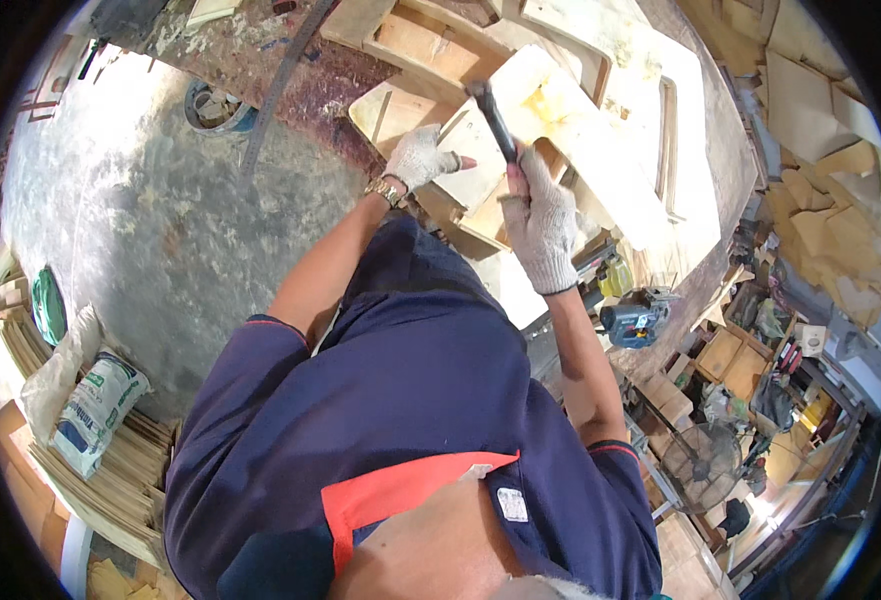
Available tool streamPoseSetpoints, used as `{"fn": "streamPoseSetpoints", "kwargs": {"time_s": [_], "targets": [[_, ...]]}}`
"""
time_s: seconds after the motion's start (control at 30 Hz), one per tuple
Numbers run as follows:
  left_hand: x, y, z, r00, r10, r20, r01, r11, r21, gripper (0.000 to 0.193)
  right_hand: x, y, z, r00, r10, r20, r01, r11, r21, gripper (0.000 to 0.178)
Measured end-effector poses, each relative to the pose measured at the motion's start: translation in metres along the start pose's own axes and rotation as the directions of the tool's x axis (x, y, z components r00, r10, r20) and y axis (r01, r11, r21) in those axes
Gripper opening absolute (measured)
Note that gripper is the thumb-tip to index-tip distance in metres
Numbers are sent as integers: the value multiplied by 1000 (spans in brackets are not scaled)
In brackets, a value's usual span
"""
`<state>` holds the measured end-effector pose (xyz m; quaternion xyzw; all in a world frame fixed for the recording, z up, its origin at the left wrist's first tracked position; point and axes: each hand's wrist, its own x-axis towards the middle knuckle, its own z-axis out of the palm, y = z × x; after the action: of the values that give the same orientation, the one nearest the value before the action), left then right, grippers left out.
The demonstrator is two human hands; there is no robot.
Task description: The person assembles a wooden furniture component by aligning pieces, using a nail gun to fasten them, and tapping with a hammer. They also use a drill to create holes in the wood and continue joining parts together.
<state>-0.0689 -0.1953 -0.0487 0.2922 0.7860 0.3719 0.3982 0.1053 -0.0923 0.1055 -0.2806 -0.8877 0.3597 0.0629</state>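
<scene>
My right hand, in a white knitted glove with bare fingertips, is closed round the handle of a hammer. The hammer's dark head points away from me, above pale wooden pieces. To its left, my left hand, gloved the same way and with a watch at the wrist, grips the edge of a wooden board. One bare fingertip shows against that board; the other fingers are partly hidden. Beneath and beyond both hands lies a box-like wooden frame, next to a large pale panel with cut-out slots.
A blue power tool lies right of my right forearm. A bucket of scraps stands on the concrete floor at the left. Stacked boards with a white sack are lower left. A fan and clutter fill the right.
</scene>
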Motion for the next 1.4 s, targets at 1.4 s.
{"fn": "streamPoseSetpoints", "kwargs": {"time_s": [1.4], "targets": [[-20,-31,-38,708,701,-89,-519,602,607,69,-115,151,67,740,346,-577,-500,857,-126,46]]}}
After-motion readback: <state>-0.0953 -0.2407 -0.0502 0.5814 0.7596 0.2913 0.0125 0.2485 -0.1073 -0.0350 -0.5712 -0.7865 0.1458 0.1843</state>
